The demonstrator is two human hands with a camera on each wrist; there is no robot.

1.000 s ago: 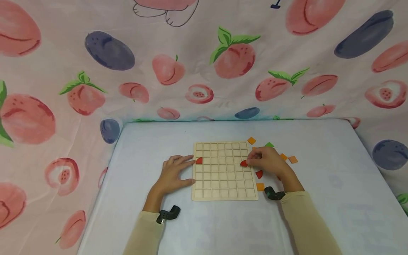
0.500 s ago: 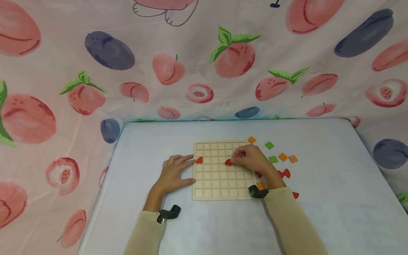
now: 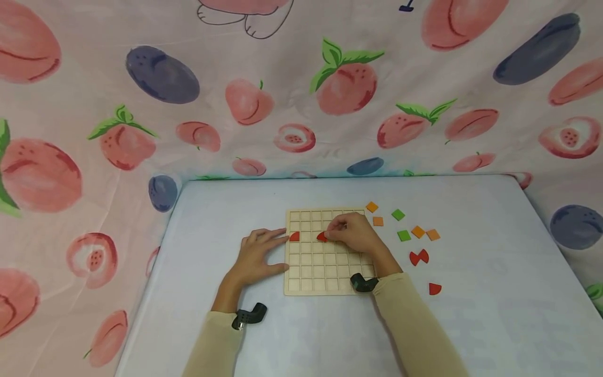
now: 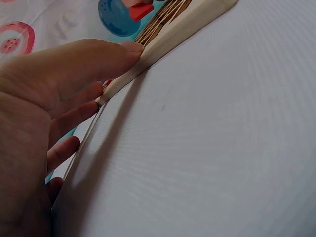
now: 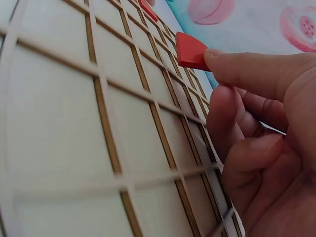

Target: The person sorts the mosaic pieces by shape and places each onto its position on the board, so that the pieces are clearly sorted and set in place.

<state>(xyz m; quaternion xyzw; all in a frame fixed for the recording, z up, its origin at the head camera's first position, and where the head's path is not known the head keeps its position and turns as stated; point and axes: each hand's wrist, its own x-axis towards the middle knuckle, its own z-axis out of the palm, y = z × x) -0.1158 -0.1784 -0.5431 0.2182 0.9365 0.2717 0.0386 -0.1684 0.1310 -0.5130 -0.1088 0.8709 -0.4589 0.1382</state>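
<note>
A square wooden grid board [image 3: 318,272] lies on the white table. In its left column sits a red quarter-circle tile [image 3: 294,236]. My left hand [image 3: 256,259] rests at the board's left edge, its fingers spread and the thumb and fingertips touching the rim; the left wrist view shows the thumb [image 4: 118,58] against that edge. Over the middle of the board, my right hand [image 3: 355,233] pinches another red quarter-circle tile [image 3: 322,236] between thumb and finger. In the right wrist view that pinched tile [image 5: 190,51] is held above the grid, its rounded side partly in sight.
Right of the board lie orange square tiles [image 3: 418,231], green square tiles [image 3: 398,214] and red quarter-circle tiles [image 3: 435,288], several in all. A fruit-patterned cloth [image 3: 292,104] hangs behind the table and along its sides.
My right hand has moved left across the board with the red tile, from the right column to near the middle. The left hand has stayed at the board's edge.
</note>
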